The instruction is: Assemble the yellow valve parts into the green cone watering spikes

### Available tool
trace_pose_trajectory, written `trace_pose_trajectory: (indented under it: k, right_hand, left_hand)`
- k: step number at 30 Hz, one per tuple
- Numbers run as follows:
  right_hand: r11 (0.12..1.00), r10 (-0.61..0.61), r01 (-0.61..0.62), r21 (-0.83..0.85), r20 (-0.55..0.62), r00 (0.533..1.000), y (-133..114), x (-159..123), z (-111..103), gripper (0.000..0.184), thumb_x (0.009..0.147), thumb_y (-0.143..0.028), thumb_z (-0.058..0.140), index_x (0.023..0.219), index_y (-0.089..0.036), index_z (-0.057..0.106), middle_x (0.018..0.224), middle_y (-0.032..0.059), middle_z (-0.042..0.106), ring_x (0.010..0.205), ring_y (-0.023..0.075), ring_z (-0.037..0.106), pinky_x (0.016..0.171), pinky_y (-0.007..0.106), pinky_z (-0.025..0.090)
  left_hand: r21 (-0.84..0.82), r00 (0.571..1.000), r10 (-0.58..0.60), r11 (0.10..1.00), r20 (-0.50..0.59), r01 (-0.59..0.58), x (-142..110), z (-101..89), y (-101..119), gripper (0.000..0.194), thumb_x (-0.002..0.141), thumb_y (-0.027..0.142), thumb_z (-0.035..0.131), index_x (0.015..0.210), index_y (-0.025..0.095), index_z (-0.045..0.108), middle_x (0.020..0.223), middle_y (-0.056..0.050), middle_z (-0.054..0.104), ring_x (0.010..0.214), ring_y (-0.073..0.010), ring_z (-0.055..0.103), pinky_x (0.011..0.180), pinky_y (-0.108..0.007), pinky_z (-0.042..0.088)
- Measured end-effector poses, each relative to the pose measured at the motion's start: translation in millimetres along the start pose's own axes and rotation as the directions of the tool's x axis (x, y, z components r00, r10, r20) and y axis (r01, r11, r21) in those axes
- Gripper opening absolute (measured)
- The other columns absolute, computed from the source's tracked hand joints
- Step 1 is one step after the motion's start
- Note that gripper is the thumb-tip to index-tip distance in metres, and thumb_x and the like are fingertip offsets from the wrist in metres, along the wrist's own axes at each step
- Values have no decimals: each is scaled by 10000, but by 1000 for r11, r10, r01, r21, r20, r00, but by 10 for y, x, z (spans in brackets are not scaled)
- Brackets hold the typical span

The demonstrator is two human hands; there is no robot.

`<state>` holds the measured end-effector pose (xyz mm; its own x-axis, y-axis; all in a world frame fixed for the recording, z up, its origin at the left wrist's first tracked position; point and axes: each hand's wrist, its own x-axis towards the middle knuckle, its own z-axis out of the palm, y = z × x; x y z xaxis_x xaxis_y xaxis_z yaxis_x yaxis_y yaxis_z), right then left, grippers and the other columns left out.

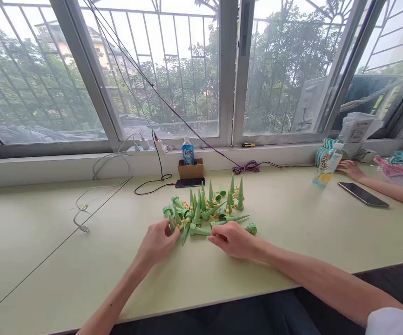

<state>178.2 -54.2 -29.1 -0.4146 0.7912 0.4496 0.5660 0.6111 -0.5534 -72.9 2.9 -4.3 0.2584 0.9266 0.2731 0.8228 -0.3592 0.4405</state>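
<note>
A cluster of green plant-watering spikes (197, 209) with small yellow valves (184, 204) lies on the table before me. Some spikes stand with their points up, others lie on their sides. At the cluster's left front edge, my left hand (157, 243) is closed round a green watering spike (171, 224), its tip pointing up. My right hand (235, 239) rests at the front right edge with fingers curled in a pinch; what they hold, if anything, is hidden. A lying spike (199, 231) reaches toward its fingertips, and another spike's green cap (252, 228) shows behind its wrist.
Behind the cluster are a phone (190, 183) on a cable and a blue-labelled bottle (188, 152) in a cardboard box (191, 170). At right are a drink bottle (327, 165), another phone (363, 194) and another person's hand (351, 170). A white cable (81, 218) lies left.
</note>
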Motion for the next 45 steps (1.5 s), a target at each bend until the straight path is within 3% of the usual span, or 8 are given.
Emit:
trace_pose_trajectory:
  k: [6,13,24,29,32,37,41,45]
  right_hand:
    - [1000,1,-1,-2,12,1000,12,-9,9,305,951,-257,551,672,-190,451,545,-68,386,503,85,309,534,215,240]
    - [1000,-4,4,-10,24,1000,21,-9,11,308,959,-272,541,675,-190,455,551,-65,394,506,86,313,536,217,242]
    - [1000,-15,16,-24,42,999,14,-9,8,307,960,-266,533,674,-191,450,555,-64,396,511,87,324,538,216,248]
    - [1000,-13,14,-20,55,998,29,-21,-1,319,966,-275,522,669,-194,438,556,-61,396,512,90,324,536,218,250]
    - [1000,-16,17,-9,61,998,25,-21,-6,320,964,-277,522,667,-194,434,555,-60,400,510,89,330,535,217,254]
    - [1000,-19,19,5,55,998,6,-17,-11,327,965,-281,518,662,-195,427,551,-64,384,510,90,312,531,218,254]
    - [1000,-27,26,17,56,998,9,-18,-10,326,965,-279,510,661,-194,426,550,-64,381,511,90,306,529,217,258]
    - [1000,-28,27,15,53,998,23,-20,-10,323,966,-283,504,663,-193,435,550,-65,375,508,89,299,526,218,260]
  left_hand:
    - [-31,999,39,999,23,-38,22,71,-56,308,851,427,450,639,207,412,572,24,466,538,-131,392,516,-240,316]
    - [-66,990,118,990,-72,-122,-36,158,-112,304,917,451,435,759,206,520,614,11,533,561,-162,475,559,-268,376]
    - [-41,977,129,990,-171,-138,-77,138,-64,281,937,490,476,860,220,480,644,54,539,503,-122,484,538,-242,395]
    - [-38,878,133,985,-460,-170,-122,67,-29,226,914,423,567,868,214,495,617,72,459,476,-87,410,516,-201,381]
    - [-8,781,293,934,-551,-356,-153,76,-25,217,928,291,567,755,204,470,570,72,412,474,-77,364,501,-186,344]
    - [120,668,674,727,-317,-676,-195,193,-5,320,942,169,531,645,189,415,546,66,362,462,-77,288,481,-224,265]
    - [144,673,711,702,-204,-698,-203,263,7,355,955,178,509,619,185,393,531,64,356,458,-81,280,492,-249,246]
    - [115,692,681,727,-240,-677,-183,257,-20,368,954,175,505,599,181,406,517,64,362,449,-77,284,488,-244,250]
